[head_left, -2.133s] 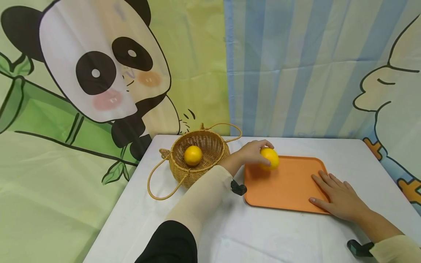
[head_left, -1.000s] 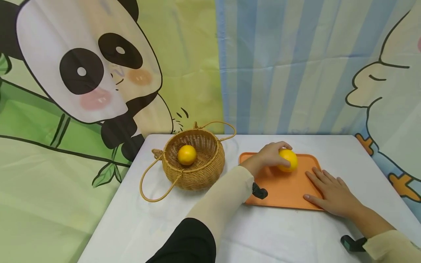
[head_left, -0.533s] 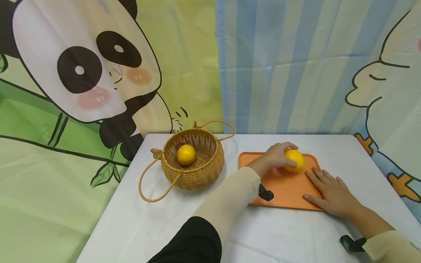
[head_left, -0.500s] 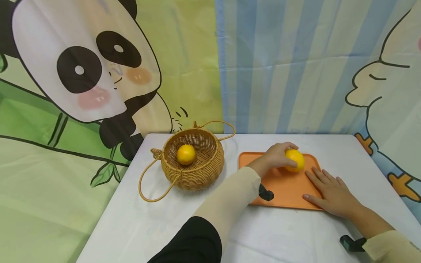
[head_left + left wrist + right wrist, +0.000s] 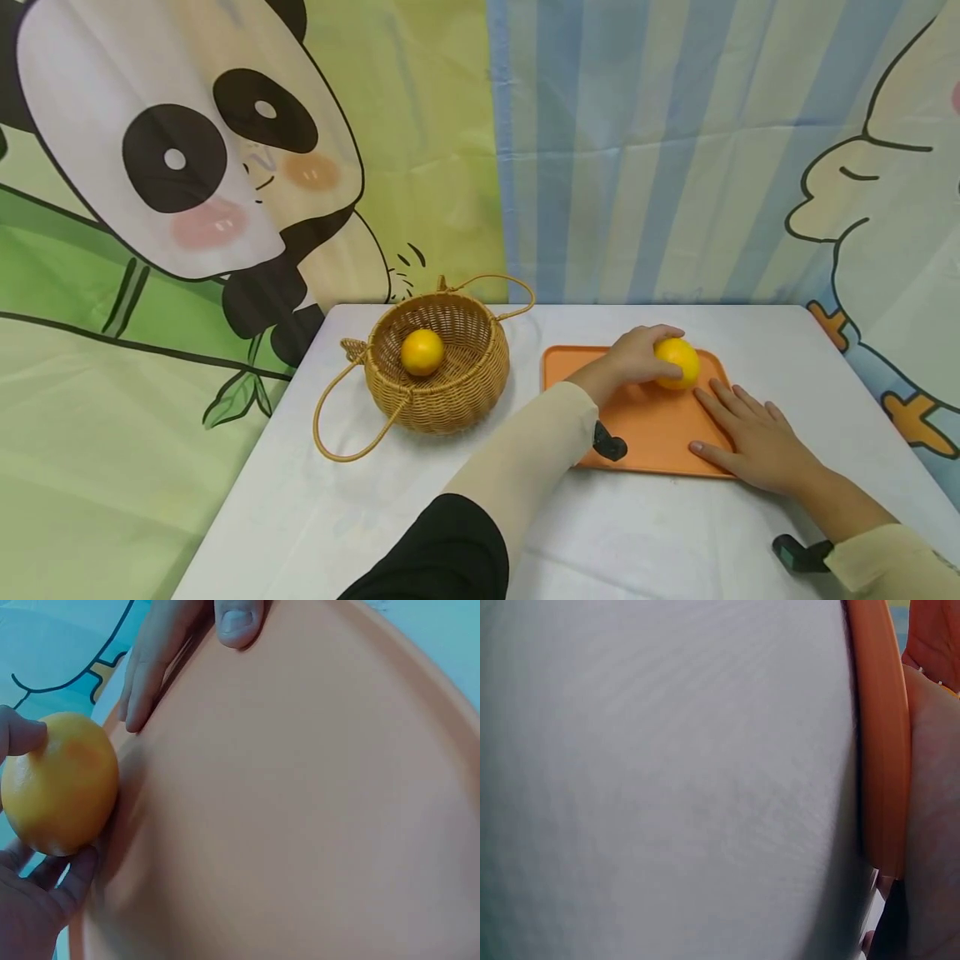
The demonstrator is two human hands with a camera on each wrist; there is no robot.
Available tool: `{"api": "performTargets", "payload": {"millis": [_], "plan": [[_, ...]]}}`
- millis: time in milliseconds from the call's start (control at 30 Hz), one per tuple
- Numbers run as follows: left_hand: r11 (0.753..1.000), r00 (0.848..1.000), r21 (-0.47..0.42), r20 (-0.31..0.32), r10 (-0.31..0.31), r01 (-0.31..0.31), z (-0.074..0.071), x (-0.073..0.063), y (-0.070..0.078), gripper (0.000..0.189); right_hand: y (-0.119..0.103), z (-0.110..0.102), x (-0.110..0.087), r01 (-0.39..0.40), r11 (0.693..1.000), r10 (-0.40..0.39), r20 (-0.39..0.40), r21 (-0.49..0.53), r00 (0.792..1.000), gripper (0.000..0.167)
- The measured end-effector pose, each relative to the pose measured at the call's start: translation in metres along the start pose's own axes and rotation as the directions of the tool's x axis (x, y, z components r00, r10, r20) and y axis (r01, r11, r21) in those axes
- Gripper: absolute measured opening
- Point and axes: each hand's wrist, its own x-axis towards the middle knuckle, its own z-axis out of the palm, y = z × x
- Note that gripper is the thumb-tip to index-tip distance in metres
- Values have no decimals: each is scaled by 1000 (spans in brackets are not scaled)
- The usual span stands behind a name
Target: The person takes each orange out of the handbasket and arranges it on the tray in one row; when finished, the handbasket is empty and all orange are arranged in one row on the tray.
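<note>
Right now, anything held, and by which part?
A yellow fruit: the left hand holds it by opposite sides, between thumb and fingers. The right hand rests on the orange tray, gripping nothing.

Soft, even light fills the head view, faintly shadowing the desk (image 5: 360,525), while the left wrist view runs dim and bluish, pale glare on the orange (image 5: 69,791) and the tray (image 5: 292,780) shaded toward seven o'clock, and the right wrist view is blurred, darkening toward nine o'clock.

Glossy fruit (image 5: 681,364), smooth matt plastic tray (image 5: 663,425), rough wicker basket (image 5: 450,408), creased cloth backdrop (image 5: 615,167)
</note>
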Motion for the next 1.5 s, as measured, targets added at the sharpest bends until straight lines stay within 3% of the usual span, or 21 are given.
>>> {"api": "performTargets", "payload": {"millis": [567,1500], "plan": [[1000,1000,26,-25,-4,5,5,1,-1,71,-2,1,1,-6,1000,6,-6,-6,1000,103],[1000,1000,-17,-10,10,-10,4,-2,-1,72,-2,-1,1,-5,1000,5,-6,-23,1000,103]]}}
